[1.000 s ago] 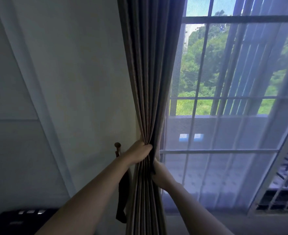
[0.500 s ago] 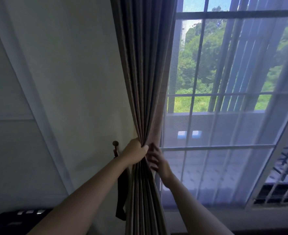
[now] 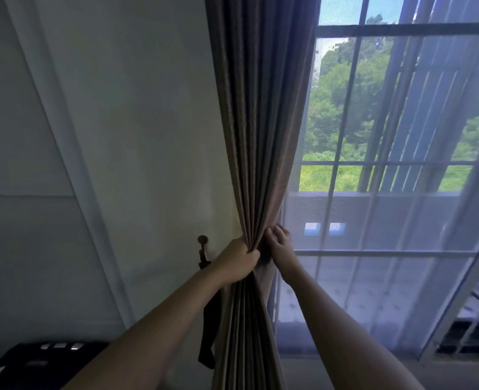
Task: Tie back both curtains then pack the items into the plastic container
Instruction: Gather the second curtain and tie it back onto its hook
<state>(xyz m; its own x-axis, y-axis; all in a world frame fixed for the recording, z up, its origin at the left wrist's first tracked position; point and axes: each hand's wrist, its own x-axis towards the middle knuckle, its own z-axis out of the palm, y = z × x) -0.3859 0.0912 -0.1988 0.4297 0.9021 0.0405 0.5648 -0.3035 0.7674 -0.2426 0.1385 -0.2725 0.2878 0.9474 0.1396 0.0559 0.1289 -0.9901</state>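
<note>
A dark brown pleated curtain [image 3: 256, 114] hangs beside the window, gathered into a bunch at waist height. My left hand [image 3: 236, 261] grips the bunched folds from the left side. My right hand [image 3: 279, 246] is at the curtain's right edge, its fingers curled round the edge fabric. A dark tie-back strap [image 3: 207, 330] hangs from a round-knobbed wall hook [image 3: 203, 240] just left of the curtain, behind my left forearm. The plastic container is out of sight.
A pale wall [image 3: 125, 130] fills the left. A sheer white curtain [image 3: 379, 271] covers the window's lower half, with a barred window [image 3: 345, 136] and trees behind. A black object [image 3: 38, 358] sits at the lower left. A vent grille [image 3: 469, 342] is at the lower right.
My right hand has come out from behind the curtain and risen to its right edge, fingers now visible. My left hand keeps its grip on the bunch.
</note>
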